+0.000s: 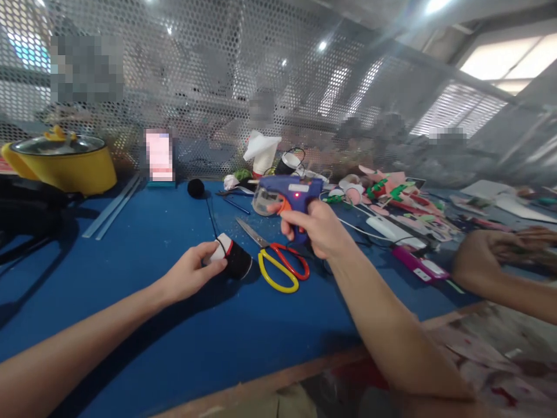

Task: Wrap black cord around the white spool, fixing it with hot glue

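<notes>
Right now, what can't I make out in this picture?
In the head view:
Glue gun: handle mostly covered by the right hand.
Black-and-white piece: near end partly behind the left hand.
Black object: cut off by the left edge.
Pink screen: writing lost to pixelation.

Dark blue glue gun [300, 200] with orange trigger [285, 205], cup [239, 260] in black, white and red, scissors [262, 242] with one yellow handle [278, 286], one red; blue table [183, 342], yellow pot [89, 173], hole-dotted grey screen [209, 64]

No readable text or numbers.
</notes>
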Demonstrator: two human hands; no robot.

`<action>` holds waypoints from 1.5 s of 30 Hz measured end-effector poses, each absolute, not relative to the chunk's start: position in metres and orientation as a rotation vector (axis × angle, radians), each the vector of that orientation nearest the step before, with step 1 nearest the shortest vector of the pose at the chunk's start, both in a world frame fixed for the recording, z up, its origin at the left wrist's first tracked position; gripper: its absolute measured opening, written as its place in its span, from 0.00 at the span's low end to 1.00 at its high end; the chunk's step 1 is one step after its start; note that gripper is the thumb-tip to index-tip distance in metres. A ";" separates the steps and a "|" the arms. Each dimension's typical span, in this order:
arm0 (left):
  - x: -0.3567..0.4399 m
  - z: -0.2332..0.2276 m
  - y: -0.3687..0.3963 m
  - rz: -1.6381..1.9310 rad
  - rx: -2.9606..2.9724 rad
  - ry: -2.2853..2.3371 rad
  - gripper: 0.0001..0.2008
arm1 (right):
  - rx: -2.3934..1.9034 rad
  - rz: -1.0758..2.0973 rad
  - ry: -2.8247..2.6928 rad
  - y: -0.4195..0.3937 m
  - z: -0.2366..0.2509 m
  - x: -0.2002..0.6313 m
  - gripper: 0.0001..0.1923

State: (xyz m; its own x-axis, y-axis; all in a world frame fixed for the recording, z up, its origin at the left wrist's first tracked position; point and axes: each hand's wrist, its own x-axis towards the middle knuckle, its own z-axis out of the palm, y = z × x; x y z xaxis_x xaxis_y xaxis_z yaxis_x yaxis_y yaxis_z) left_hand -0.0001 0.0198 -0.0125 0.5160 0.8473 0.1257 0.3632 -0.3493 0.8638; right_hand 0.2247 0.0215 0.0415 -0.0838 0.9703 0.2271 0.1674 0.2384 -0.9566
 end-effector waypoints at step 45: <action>0.000 -0.018 0.022 0.745 1.915 1.018 0.09 | -1.480 0.420 -2.095 -0.029 0.010 0.205 0.07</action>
